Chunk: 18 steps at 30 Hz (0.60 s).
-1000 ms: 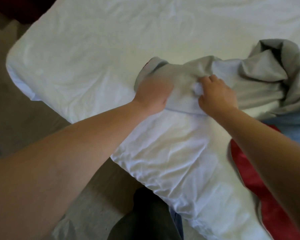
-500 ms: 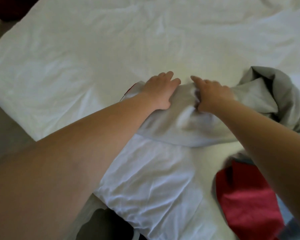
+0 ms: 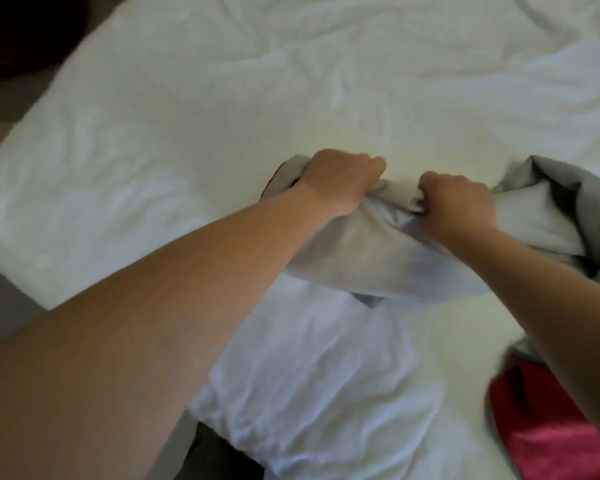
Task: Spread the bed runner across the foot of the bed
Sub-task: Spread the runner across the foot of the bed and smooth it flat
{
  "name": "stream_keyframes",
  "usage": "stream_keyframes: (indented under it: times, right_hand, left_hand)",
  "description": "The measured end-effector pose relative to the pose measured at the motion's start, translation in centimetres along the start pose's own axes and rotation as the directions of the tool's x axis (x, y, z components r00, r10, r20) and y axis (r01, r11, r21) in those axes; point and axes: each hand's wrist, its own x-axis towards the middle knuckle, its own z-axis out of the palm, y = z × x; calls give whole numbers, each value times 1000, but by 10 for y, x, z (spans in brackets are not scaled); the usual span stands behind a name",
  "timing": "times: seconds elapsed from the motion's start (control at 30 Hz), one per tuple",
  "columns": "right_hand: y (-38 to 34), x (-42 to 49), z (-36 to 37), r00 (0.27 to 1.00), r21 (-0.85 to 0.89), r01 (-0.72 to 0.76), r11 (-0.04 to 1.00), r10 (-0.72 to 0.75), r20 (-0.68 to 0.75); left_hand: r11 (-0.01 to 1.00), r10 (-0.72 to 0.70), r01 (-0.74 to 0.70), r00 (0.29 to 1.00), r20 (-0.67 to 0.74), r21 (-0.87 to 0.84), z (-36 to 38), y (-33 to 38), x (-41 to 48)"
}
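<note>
Both arms are reaching out over the white bed (image 3: 222, 98). My left grip (image 3: 340, 181) is curling round a bunched fold of the grey bed runner (image 3: 378, 258); my right grip (image 3: 459, 202) is clenching the same fold just beside it, knuckles up and fingers tucked into cloth. The runner is lying crumpled on the bed near its edge, its bulk heaping to my right. A red sliver is showing under the left grip — more red fabric (image 3: 541, 427) is lying at lower right, blurred.
</note>
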Motion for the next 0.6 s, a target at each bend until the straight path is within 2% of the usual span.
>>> stream_keyframes:
  times: [0.13,0.27,0.33,0.43,0.5,0.6]
  right_hand:
    - [-59,38,-32,993,62,-73,995,79,-92]
    - [-130,68,-51,989,145,-63,987,81,-123]
    - [-165,77,-53,993,195,-21,981,43,-108]
    - [-210,84,-49,999,263,52,963,-51,-10]
    - [-226,86,-44,994,236,104,966,-111,15]
    - [-220,80,-38,987,186,160,969,-153,-52]
  left_hand:
    - [991,21,-11,997,-76,132,-42,-72,0]
    - [970,5,18,995,-95,241,-72,-146,-14]
    - [958,-19,32,999,-47,284,-76,-178,-21]
    - [933,-106,78,993,59,353,-70,-214,-31]
    - [921,-135,71,980,145,382,-63,-225,-37]
    - [904,42,-99,989,143,417,-48,-223,-41]
